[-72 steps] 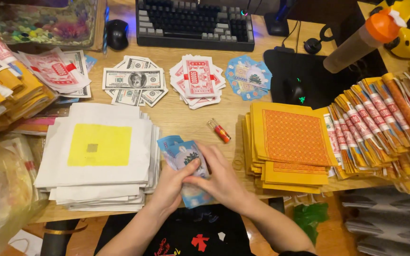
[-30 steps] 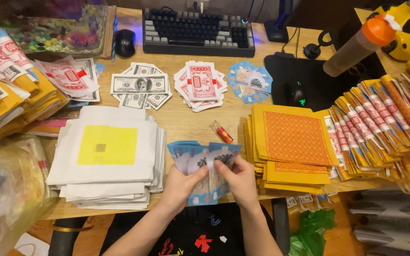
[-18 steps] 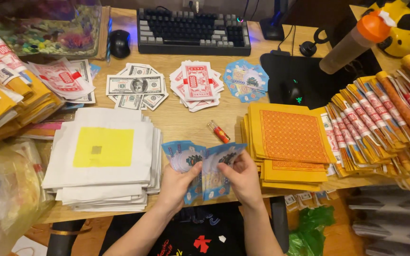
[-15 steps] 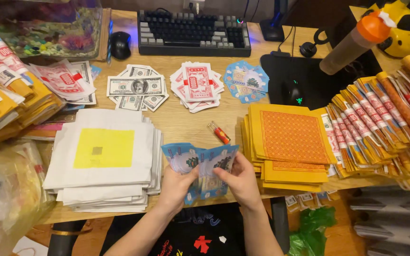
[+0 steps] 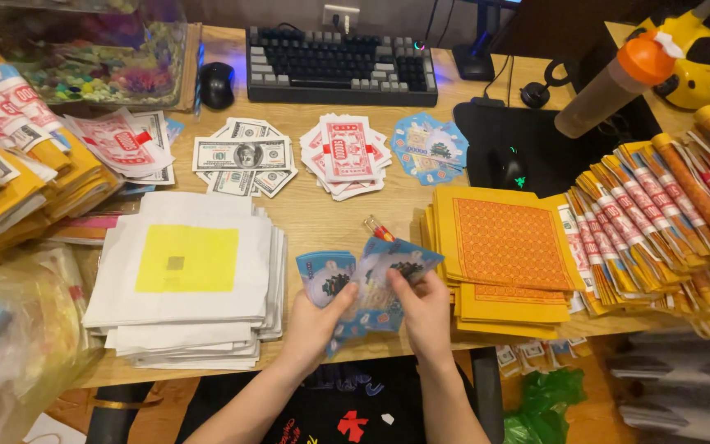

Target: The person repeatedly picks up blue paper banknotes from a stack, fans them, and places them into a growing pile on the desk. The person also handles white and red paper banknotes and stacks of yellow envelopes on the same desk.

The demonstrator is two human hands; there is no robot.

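Note:
Both hands hold a fan of blue paper notes (image 5: 363, 275) just above the near edge of the wooden desk (image 5: 322, 222). My left hand (image 5: 315, 316) grips the left part of the fan, thumb on top. My right hand (image 5: 422, 308) pinches the right part, fingers spreading the notes. A small red and yellow lighter (image 5: 374, 226) lies just beyond the fan.
A stack of white sheets with a yellow square (image 5: 186, 275) lies left; orange-patterned yellow sheets (image 5: 503, 247) lie right. Fans of grey notes (image 5: 244, 156), red notes (image 5: 347, 152) and blue notes (image 5: 429, 148) sit farther back. Keyboard (image 5: 343, 66), bundled paper rolls (image 5: 675, 205).
The blue notes went from a tight bundle to a wider fan, lifted a little off the desk. My hands moved slightly apart.

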